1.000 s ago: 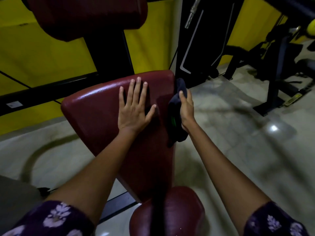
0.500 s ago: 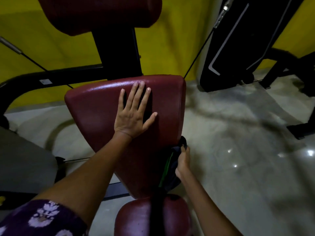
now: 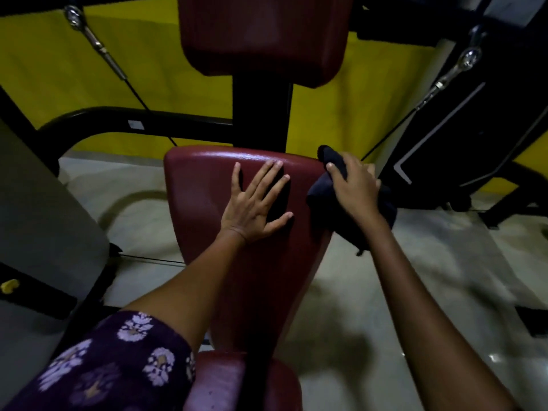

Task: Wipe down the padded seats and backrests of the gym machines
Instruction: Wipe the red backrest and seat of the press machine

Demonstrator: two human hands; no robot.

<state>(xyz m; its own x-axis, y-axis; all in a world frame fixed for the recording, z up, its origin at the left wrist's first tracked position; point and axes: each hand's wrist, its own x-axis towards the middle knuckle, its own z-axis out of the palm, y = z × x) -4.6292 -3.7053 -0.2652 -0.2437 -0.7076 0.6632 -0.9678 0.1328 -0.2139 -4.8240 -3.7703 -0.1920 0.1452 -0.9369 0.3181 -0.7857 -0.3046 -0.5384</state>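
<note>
Dark cloth held against the top right corner of the maroon pad.

The dark cloth (image 3: pixel 332 180) sits bunched at the top right corner of the padded maroon pad (image 3: pixel 207 188), draping over its right edge. The right hand (image 3: pixel 354 185) clasps it, its grip curled over the fabric. The left hand (image 3: pixel 255 203) lies flat on the pad's upper middle, its grip wide with fingers spread. Above stands a second maroon pad (image 3: pixel 264 34) on a black post (image 3: pixel 262 114), before a yellow wall (image 3: pixel 59 69).

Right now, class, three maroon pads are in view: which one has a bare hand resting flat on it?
The middle pad: the left hand lies flat on it. The upper pad and lowest pad go untouched.
</note>
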